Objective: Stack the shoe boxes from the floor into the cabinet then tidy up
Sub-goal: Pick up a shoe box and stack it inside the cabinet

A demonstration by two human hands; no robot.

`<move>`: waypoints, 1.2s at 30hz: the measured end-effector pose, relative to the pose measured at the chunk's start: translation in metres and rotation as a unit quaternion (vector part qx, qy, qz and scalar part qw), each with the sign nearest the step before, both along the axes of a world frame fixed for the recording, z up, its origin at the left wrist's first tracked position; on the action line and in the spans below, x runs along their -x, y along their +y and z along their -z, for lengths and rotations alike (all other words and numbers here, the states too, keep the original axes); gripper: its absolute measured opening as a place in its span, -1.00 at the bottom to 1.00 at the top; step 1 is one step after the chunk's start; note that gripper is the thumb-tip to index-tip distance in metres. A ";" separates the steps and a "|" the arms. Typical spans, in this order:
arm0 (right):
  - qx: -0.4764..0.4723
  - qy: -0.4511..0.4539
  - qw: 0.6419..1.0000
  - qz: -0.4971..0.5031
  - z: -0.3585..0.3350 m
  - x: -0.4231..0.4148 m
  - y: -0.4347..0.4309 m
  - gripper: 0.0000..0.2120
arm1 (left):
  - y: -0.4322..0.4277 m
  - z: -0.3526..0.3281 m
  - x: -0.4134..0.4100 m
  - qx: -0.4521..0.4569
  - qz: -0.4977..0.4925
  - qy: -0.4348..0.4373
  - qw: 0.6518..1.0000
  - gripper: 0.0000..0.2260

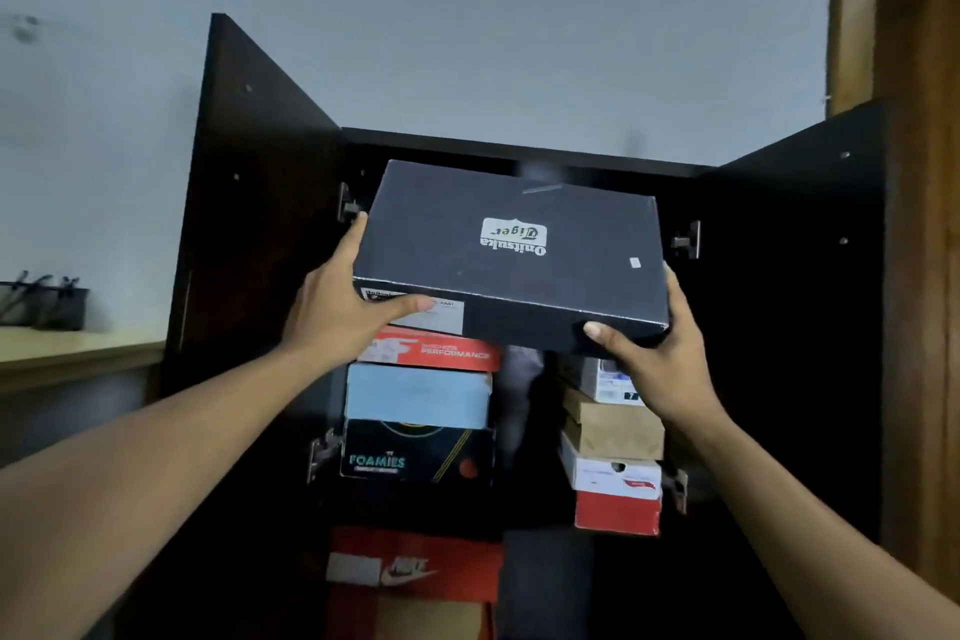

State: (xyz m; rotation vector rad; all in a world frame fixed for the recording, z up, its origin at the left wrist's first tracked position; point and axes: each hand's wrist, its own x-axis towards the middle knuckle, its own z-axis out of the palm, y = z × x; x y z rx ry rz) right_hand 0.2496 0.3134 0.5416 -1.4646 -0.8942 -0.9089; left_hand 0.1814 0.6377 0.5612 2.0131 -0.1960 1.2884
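A black shoe box with a pale logo on its lid is held up in front of the top of the dark cabinet, whose two doors stand wide open. My left hand grips the box's left near corner, and my right hand grips its right near corner from below. Inside the cabinet, the left stack shows a red-and-white box, a light blue box and a black Foamies box. The right stack holds a brown box and a white-and-red box.
A red Nike box sits on a lower shelf with a dark box beside it. The left door swings out towards a pale shelf carrying black baskets. A wooden frame rises on the right.
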 end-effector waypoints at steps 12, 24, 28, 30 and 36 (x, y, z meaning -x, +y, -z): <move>-0.041 0.026 0.999 -0.003 -0.052 -0.188 0.091 -0.26 | 0.048 -0.038 -0.142 0.108 -0.069 -0.011 0.992 -0.40; -0.061 0.023 0.997 0.046 -0.073 -0.308 0.147 -0.51 | 0.091 -0.068 -0.268 0.070 -0.049 -0.002 0.996 -0.19; 0.016 0.030 0.998 0.053 -0.071 -0.325 0.165 -0.39 | 0.095 -0.068 -0.291 -0.046 -0.115 0.093 0.988 -0.20; 0.075 0.068 0.993 0.058 -0.071 -0.334 0.174 -0.30 | 0.099 -0.066 -0.303 -0.082 -0.145 0.141 0.976 -0.17; 0.213 0.155 0.960 0.097 -0.068 -0.353 0.185 -0.12 | 0.114 -0.058 -0.331 -0.151 -0.209 0.263 0.930 -0.11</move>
